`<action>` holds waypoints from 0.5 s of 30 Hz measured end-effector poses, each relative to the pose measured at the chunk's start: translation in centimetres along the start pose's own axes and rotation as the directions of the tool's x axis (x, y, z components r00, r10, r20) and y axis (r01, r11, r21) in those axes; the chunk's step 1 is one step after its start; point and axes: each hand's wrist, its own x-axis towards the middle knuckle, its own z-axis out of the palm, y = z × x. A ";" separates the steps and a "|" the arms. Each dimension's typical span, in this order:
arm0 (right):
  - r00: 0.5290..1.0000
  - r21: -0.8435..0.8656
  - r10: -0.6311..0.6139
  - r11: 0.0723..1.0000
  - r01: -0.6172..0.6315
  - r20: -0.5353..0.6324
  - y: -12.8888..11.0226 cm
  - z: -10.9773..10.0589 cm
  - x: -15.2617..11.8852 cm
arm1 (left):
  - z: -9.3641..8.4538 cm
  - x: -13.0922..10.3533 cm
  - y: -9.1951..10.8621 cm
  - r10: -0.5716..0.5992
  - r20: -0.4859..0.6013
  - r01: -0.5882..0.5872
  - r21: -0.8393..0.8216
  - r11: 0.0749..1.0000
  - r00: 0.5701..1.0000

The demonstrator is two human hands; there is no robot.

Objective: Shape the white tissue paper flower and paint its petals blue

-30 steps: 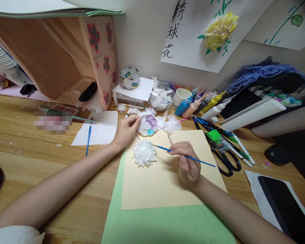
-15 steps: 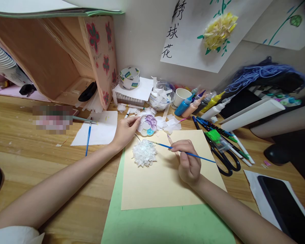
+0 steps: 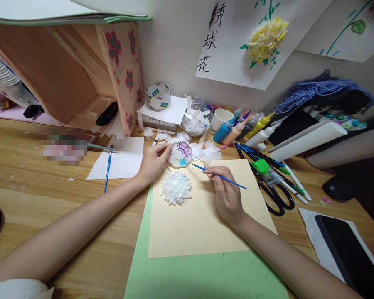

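Observation:
My left hand (image 3: 156,161) pinches the left rim of a small white paint palette (image 3: 176,155), whose wells hold purple and blue paint. My right hand (image 3: 227,192) grips a thin blue paintbrush (image 3: 232,182). The brush tip lies close to the palette's right edge, beside the blue paint; I cannot tell if it touches. A white ruffled paper flower (image 3: 176,188), faintly tinted blue near its top, rests on a cream sheet (image 3: 202,236) just below the palette. A green sheet (image 3: 174,274) lies under the cream one.
Paint bottles (image 3: 226,131), a white cup (image 3: 222,119) and a bowl of paper scraps (image 3: 197,122) stand behind. To the right lie scissors (image 3: 276,201), pens and a phone (image 3: 345,245). Another paintbrush (image 3: 107,170) rests on white paper at left, near a decorated box (image 3: 129,79).
My right hand has moved slightly left and up, taking the brush tip from above the flower to the palette's right edge. My left hand stays on the palette.

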 end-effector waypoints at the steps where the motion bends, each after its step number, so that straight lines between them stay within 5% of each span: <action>1: 1.000 -0.002 0.007 1.000 -0.007 0.006 0.0 0.0 0.0 | 0.0 0.0 0.0 0.001 0.002 -0.001 0.000 1.000 1.000; 15: 0.999 0.034 -0.036 0.999 0.037 -0.041 0.1 0.1 0.0 | 0.0 0.0 0.0 0.007 -0.006 -0.007 0.006 1.000 1.000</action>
